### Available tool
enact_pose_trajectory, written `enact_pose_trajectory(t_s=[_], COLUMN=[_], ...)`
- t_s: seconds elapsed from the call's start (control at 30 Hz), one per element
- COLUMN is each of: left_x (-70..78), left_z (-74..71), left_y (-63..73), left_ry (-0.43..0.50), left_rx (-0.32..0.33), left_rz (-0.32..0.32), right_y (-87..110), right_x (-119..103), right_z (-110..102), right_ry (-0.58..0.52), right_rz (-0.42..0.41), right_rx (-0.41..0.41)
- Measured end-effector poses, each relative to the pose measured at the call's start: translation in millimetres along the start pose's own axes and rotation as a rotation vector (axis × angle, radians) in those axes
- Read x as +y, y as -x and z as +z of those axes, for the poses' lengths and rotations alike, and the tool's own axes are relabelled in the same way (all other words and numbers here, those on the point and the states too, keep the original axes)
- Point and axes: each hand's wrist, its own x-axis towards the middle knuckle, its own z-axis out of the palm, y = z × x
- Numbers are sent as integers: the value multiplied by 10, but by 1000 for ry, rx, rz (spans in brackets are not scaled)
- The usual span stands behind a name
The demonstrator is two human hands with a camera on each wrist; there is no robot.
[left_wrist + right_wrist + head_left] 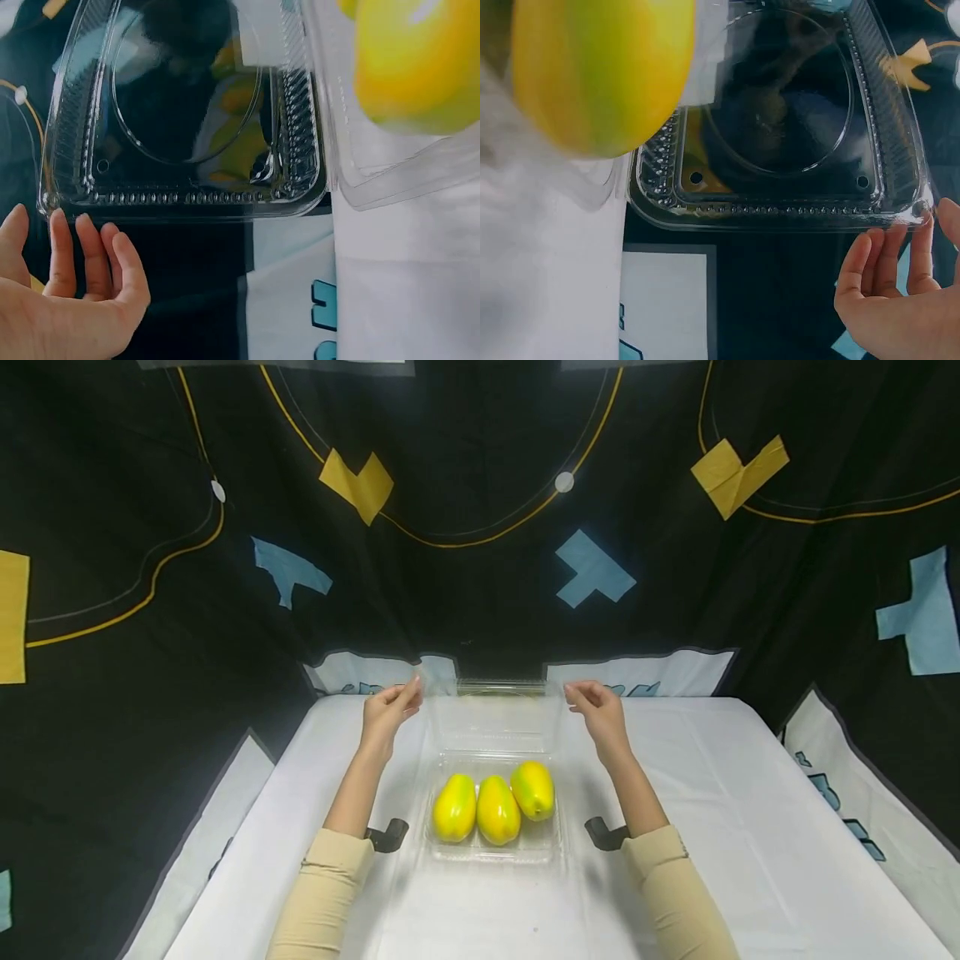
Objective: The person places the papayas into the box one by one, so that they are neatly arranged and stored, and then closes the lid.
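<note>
A clear plastic clamshell container stands with its lid [491, 727] raised upright behind its base [495, 855]. Three smooth yellow-green fruits, shaped like mangoes or small papayas, lie in the base: a left one [454, 808], a middle one [498, 811] and a right one [533, 790]. My left hand [390, 710] pinches the lid's upper left corner between thumb and fingertips. At the upper right corner, my right hand [602, 717] pinches the lid the same way, as the right wrist view shows with the fingers [922, 259] at the lid's edge.
A white cloth [742, 827] covers the table. Behind it hangs a dark curtain [465, 602] with yellow and blue patches. Black wrist mounts [388, 836] stick out inward from both forearms, on either side of the container.
</note>
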Motion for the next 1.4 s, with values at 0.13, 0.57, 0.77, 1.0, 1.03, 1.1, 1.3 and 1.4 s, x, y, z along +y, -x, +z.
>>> enact_pose_trajectory(t_s=[0.13,0.57,0.77,1.0,1.03,1.1,1.3,1.4], left_x=[-15,-301,-502,-712,-740,-793,-920,-991], left_z=[-2,-95,-142,-168,-170,-169,-155,-152], left_y=[228,872,1068,1256,1277,1315,1410,1432], left_ry=[-86,-124,-112,-103,-93,-83,-117,-147], left_rx=[-8,-33,-60,-75,-79,-80,-57,-39], left_rz=[43,-68,-69,-52,-54,-58,-80,-73], right_y=[178,817,987,1238,1273,1342,1451,1479], right_x=[-11,110,485,501,495,478,587,663], right_z=[-59,-34,-69,-69,-67,-68,-42,-37], right_ry=[52,92,143,180,180,162,149,157], right_rz=[13,97,47,101,112,158,196,197], right_rx=[-16,36,60,5,-10,-40,-62,-68])
